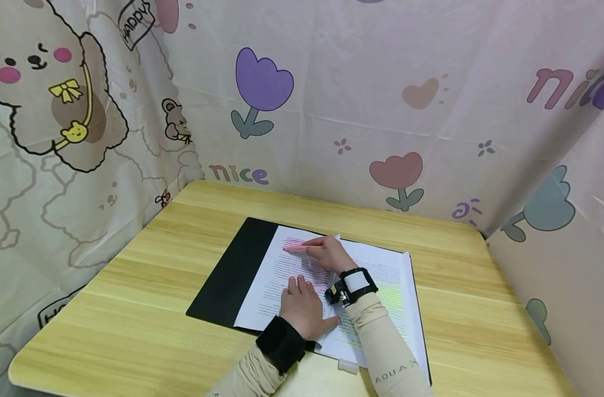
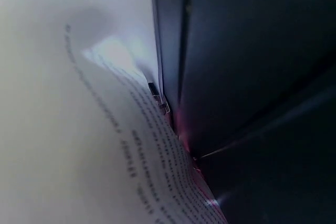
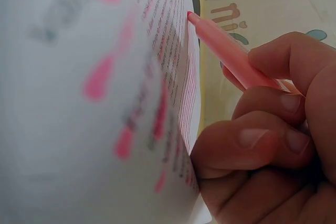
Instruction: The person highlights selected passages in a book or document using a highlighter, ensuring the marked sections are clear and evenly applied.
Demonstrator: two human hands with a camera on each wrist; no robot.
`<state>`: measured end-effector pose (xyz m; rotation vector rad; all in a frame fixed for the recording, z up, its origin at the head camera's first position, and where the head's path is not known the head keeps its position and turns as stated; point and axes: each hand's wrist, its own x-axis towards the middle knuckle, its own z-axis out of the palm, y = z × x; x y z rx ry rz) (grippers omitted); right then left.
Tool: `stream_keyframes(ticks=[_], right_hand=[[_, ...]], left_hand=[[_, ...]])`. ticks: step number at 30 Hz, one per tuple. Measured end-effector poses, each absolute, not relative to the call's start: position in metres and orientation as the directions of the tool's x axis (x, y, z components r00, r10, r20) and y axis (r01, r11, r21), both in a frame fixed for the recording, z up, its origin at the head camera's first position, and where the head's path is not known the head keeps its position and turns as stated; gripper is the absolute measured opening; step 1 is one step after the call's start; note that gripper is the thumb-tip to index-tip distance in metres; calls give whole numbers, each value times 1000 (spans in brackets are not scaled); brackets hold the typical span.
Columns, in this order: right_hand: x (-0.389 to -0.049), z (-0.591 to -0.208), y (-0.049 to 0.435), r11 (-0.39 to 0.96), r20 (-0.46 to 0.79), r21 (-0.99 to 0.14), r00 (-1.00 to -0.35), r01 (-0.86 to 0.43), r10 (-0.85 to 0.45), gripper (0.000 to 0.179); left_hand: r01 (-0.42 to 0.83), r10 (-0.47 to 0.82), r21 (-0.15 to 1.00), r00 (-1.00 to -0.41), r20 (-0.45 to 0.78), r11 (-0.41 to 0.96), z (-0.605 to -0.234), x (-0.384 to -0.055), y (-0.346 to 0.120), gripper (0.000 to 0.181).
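My right hand (image 1: 333, 255) pinches a pink highlighter (image 3: 231, 53). Its tip meets the upper part of the left printed page (image 1: 277, 275), where several lines are marked pink. Flat on the lower part of that page rests my left hand (image 1: 302, 307), fingers straight and thumb out to the side. Both pages lie in an open black folder (image 1: 232, 270). On the right page (image 1: 376, 270), which my right forearm partly covers, are yellow-green marks. The left wrist view holds only blurred print and a dark surface; my left fingers do not show there.
The folder lies on a light wooden table (image 1: 133, 298). Patterned cloth (image 1: 321, 110) hangs behind the table and along both sides. A small pale tab (image 1: 348, 366) sticks out at the folder's near edge. Each wrist wears a black strap.
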<state>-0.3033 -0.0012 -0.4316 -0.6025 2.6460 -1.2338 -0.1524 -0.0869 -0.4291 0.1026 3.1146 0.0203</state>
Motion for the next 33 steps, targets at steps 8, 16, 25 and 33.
stream_keyframes(ticks=[8,16,25,33], right_hand=[[-306,-430,2,601,44,-732,-903,-321,-428,24],[-309,-432,7,604,47,-722,-895,-338,-445,24],[-312,-433,12,609,44,-718,-895,-337,-444,22],[-312,-430,16,605,13,-739,-905,-295,-426,20]], left_hand=[[73,73,29,-997,-12,997,-429,-152,-87,106],[69,69,34,-998,-14,997,-429,-151,-87,105],[65,66,23,-998,-19,998,-429,-151,-87,105],[65,66,36,-997,-34,997,-428,-152,-87,105]])
